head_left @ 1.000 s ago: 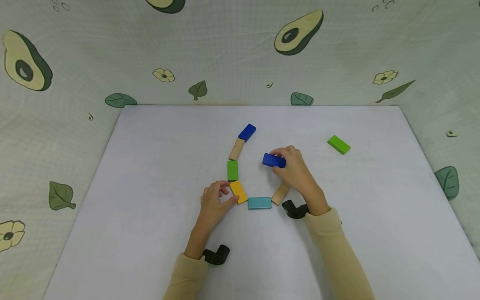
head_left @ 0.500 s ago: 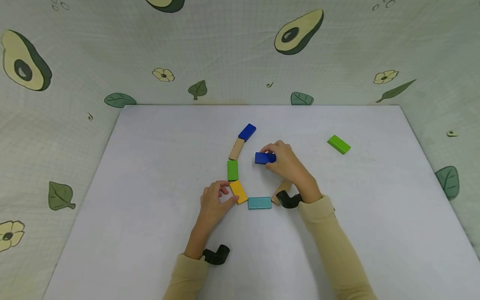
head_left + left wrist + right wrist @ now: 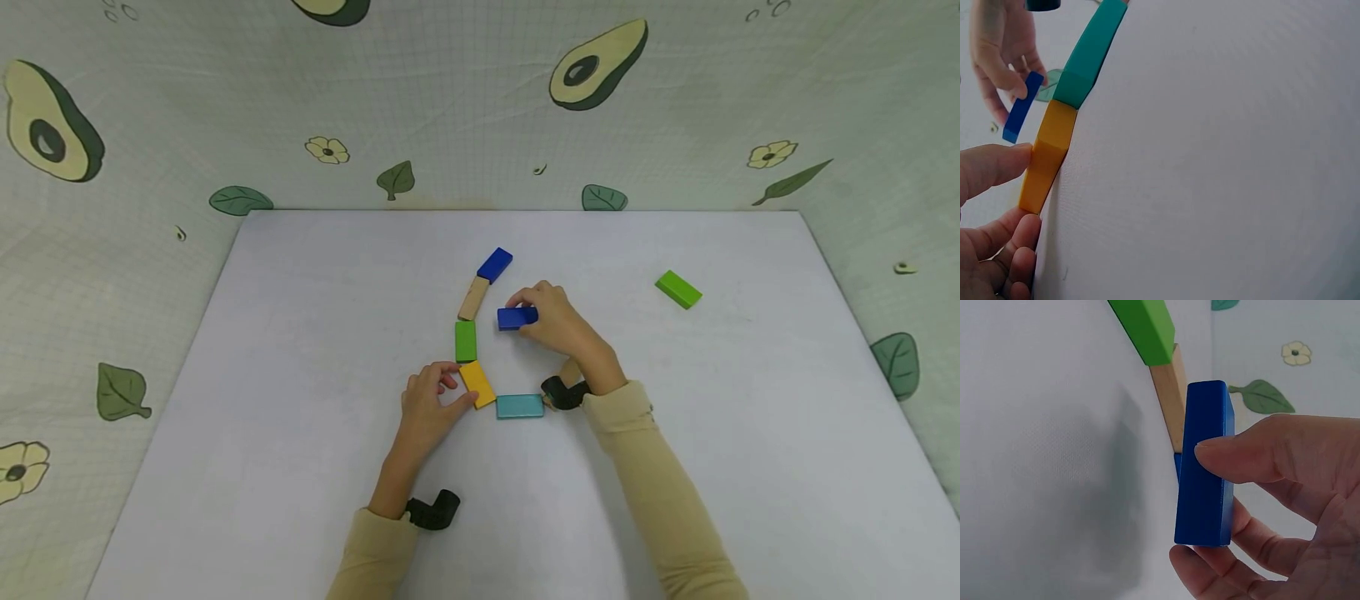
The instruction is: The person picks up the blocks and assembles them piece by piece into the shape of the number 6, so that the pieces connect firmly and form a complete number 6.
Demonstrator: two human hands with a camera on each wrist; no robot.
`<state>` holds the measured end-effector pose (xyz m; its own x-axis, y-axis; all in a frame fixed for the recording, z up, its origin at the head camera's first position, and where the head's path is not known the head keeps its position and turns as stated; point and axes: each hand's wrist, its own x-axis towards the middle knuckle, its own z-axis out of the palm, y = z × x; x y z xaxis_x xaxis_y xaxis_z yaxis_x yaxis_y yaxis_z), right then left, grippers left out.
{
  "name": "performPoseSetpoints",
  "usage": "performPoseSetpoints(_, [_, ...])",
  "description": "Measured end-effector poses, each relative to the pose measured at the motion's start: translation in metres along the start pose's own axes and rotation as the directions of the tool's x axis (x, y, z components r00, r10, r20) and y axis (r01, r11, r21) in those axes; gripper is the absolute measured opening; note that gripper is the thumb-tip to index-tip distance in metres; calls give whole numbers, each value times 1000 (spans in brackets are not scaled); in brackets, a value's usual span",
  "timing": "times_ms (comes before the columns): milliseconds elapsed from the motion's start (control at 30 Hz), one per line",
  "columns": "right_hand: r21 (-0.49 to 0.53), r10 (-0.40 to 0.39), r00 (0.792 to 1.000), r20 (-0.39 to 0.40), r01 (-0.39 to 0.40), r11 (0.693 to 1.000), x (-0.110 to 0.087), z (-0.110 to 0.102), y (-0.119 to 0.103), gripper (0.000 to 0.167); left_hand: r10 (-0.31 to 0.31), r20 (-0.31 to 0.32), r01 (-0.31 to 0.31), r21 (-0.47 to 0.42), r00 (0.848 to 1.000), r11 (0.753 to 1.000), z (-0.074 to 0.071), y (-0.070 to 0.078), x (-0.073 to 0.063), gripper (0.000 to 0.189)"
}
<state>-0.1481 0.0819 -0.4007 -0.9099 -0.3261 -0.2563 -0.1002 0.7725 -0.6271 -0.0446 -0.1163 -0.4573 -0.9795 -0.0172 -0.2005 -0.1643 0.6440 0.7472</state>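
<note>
My right hand [image 3: 557, 320] holds a blue block [image 3: 513, 318] above the table, inside a curve of laid blocks. In the right wrist view the thumb lies on one face of this blue block [image 3: 1202, 469] and the fingers curl behind it. My left hand [image 3: 429, 407] pinches a yellow block [image 3: 477, 384] between thumb and fingertips; the block lies on the table. Touching or close to its ends are a green block [image 3: 465, 342] and a teal block [image 3: 519, 407]. Farther along lie a plain wooden block [image 3: 473, 298] and another blue block [image 3: 495, 265].
A second wooden block [image 3: 570, 372] beyond the teal one is partly hidden by my right wrist and its black camera [image 3: 564, 392]. One loose green block [image 3: 678, 289] lies at the right on the white table [image 3: 750, 417]. A patterned cloth [image 3: 480, 100] hangs behind.
My right hand has moved left with the blue block, which has turned roughly level in the head view. The left hand and the laid blocks have stayed put.
</note>
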Motion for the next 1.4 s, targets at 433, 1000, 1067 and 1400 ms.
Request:
performPoseSetpoints(433, [1, 5, 998, 63, -5, 1000, 12, 11, -7, 34, -7, 3, 7, 1, 1000, 1000, -2, 1, 0, 43])
performPoseSetpoints(1000, [-66, -4, 996, 84, 10, 998, 30, 23, -6, 31, -18, 3, 18, -4, 1000, 1000, -1, 1, 0, 43])
performPoseSetpoints(1067, [-71, 7, 996, 87, -1, 997, 31, 24, -6, 32, -19, 2, 19, -5, 1000, 1000, -1, 1, 0, 43])
performPoseSetpoints(1400, [-53, 40, 993, 107, -34, 998, 36, 25, -5, 34, -15, -4, 15, 2, 1000, 1000, 0, 0, 0, 44])
